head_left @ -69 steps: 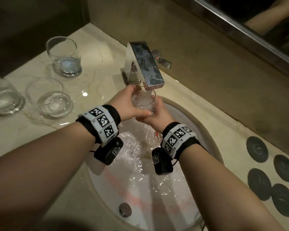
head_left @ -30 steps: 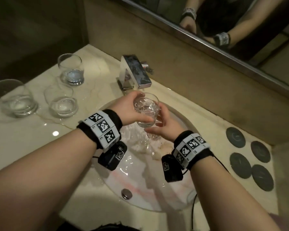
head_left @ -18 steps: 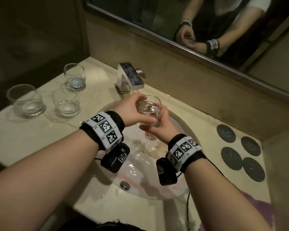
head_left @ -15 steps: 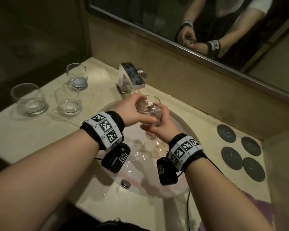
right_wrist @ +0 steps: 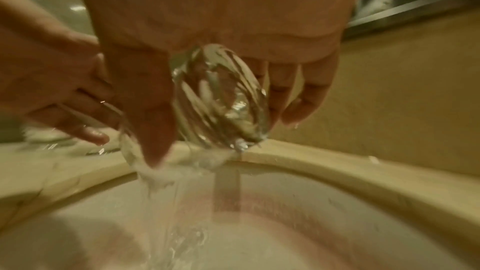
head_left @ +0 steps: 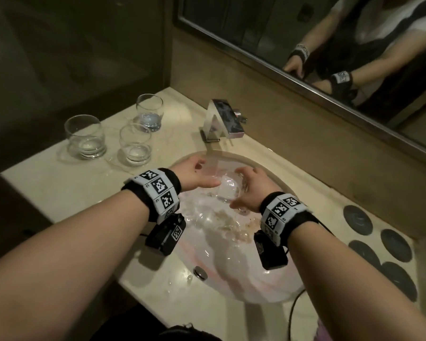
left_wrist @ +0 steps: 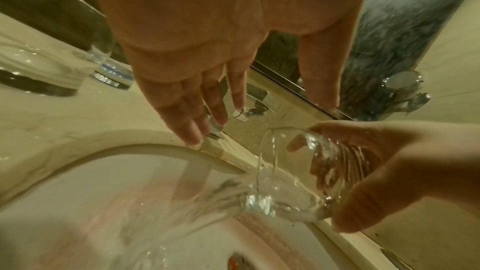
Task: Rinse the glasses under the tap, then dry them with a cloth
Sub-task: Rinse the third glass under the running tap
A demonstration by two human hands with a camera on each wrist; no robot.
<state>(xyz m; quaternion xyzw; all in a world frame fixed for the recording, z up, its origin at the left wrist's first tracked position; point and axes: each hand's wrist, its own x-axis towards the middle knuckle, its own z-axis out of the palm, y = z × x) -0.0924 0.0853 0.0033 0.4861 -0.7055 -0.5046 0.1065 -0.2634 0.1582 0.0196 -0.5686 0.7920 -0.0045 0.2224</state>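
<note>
Your right hand has its fingers and thumb curled round the tumbler, which is tipped over so that water pours from its mouth into the basin. Your left hand sits just beside it with fingers straight and spread, holding nothing (whether its fingertips brush the glass is too blurred to tell). Both hands hang over the back of the basin, just in front of the tap, and no stream from the spout is clear in these views.

Out on the tabletop to the left stand three more glasses: a rounded one at the far left, another just beside it, and a straight-sided one behind, all upright. Four dark coasters lie to the right.

As I judge it, you are finishing the rinse of this one glass by emptying it. Whether the other three are already rinsed cannot be told. No cloth is in view, so all the drying remains.
</note>
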